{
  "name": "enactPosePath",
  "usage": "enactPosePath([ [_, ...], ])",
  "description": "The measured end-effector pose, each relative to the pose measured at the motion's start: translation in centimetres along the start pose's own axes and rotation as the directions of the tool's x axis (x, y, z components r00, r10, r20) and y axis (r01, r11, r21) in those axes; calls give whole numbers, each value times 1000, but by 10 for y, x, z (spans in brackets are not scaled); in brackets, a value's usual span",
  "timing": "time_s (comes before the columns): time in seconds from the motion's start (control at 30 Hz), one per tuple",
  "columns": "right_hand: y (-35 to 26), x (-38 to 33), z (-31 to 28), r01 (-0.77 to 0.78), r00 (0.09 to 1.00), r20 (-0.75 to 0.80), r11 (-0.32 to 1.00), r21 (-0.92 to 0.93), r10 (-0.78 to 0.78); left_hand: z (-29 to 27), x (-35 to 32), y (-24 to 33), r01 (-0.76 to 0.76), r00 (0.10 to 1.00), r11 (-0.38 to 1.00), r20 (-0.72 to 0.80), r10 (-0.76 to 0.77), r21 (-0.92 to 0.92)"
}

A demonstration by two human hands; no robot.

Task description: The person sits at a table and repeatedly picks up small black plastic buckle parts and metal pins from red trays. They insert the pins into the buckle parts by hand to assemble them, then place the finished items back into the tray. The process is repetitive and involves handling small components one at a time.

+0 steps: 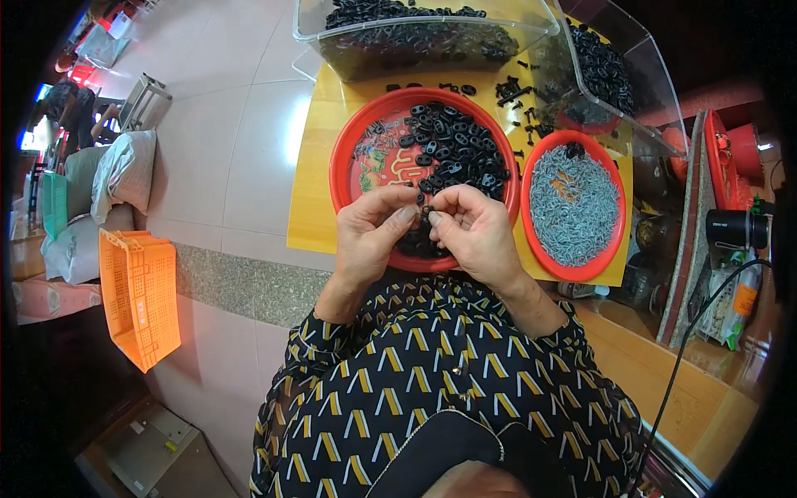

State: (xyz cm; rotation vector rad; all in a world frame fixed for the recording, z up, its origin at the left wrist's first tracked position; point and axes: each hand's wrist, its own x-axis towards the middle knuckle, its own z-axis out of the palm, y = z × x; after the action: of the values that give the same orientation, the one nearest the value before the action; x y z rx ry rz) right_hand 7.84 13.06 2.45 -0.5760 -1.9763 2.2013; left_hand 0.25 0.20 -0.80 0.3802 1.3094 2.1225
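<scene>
My left hand (378,226) and my right hand (475,231) meet over the near part of a round red tray (339,158). Thumb and forefinger of each are pinched together around a small black plastic piece (425,207), mostly covered by the fingertips. Whether it is one part or two joined parts cannot be made out. Many black oval pieces with two holes (461,153) are heaped in the tray's right half, and a few small silver bits (378,137) lie at its upper left. To the right, a smaller red tray (621,207) holds a pile of silver screws (573,212).
Two clear plastic bins (427,33) (627,108) with black parts stand at the back of the yellow table (311,216). Loose black screw-like parts (512,90) lie between bins and trays. An orange crate (141,299) and pillow-like sacks (124,174) are at left; a black cable (681,365) hangs at right.
</scene>
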Motion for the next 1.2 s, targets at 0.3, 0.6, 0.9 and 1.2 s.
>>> enactPosePath([
  [0.3,1,0,0,3,1000,13,1000,-21,-3,-1,-2,0,-32,999,994,24,29,107],
  [0.6,3,-1,0,19,1000,-7,997,-80,-20,1,-3,3,-47,999,969,24,42,244],
  [0.9,-3,-1,-4,-94,995,24,996,1,94,14,3,10,-229,973,828,147,179,511],
  [1.2,4,7,-9,-116,993,20,986,122,114,11,3,10,-95,991,841,128,30,532],
])
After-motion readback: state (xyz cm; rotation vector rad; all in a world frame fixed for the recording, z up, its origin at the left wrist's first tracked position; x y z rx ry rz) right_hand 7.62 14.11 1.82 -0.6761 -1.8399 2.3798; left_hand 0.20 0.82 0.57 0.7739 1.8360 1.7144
